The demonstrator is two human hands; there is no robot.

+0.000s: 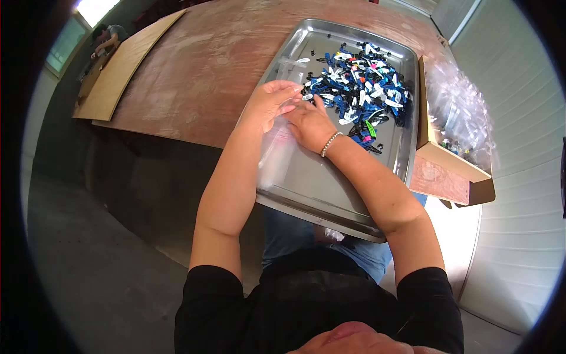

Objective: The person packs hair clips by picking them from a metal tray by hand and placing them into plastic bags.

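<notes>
A metal tray (336, 183) rests in front of me, with a heap of small plastic clips (365, 82) in blue, white and black, plus a few bright ones. Above its left side, my left hand (268, 105) is closed, thumb and fingers pinched together close to the heap's edge. What it pinches is too small to make out. My right hand (311, 125), wearing a beaded bracelet (331, 143), is palm down just beside it, its fingers bent and their tips partly hidden. Clear plastic film, apparently bags (272, 154), lies in the tray beneath and between both hands.
Right of the tray stands an open cardboard box (451, 158) heaped with clear plastic bags (460, 100). The brown table (188, 71) extends far to the left. A wooden board (130, 65) stands at its far left, where another person (110, 40) is bent over.
</notes>
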